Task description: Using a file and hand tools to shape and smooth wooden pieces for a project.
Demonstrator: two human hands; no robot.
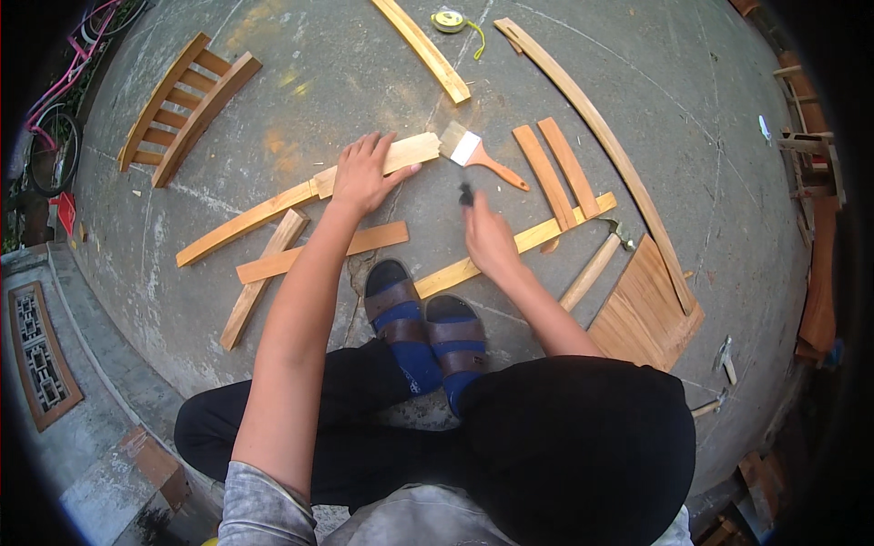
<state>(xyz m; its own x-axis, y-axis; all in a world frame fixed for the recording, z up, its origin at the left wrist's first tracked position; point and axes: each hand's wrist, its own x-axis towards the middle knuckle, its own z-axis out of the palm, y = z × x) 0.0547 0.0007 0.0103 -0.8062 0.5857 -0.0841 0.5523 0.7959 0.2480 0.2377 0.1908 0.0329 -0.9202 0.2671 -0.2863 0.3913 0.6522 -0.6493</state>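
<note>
A long, slightly curved piece of wood [246, 221] with a paler, wider end lies on the concrete. Over that end my left hand [364, 173] is closed, fingers across the top and thumb along the near side. My right hand [492, 238] is closed around a small black thing [466, 194] that pokes out above the fist; its kind is not clear. Between the hands, slightly farther off, a flat paintbrush [478, 157] with an orange handle lies with its bristles beside the wood's tip. Two short slats [543, 176] rest across a yellowish bar [537, 237] to the right.
A slatted wooden frame [187, 114] stands far left. Crossed wooden pieces [271, 264] lie near my left forearm. On the right are a hammer [596, 264], a wooden panel [648, 305] and a long curved rail [601, 127]. A tape measure [448, 21] lies far ahead.
</note>
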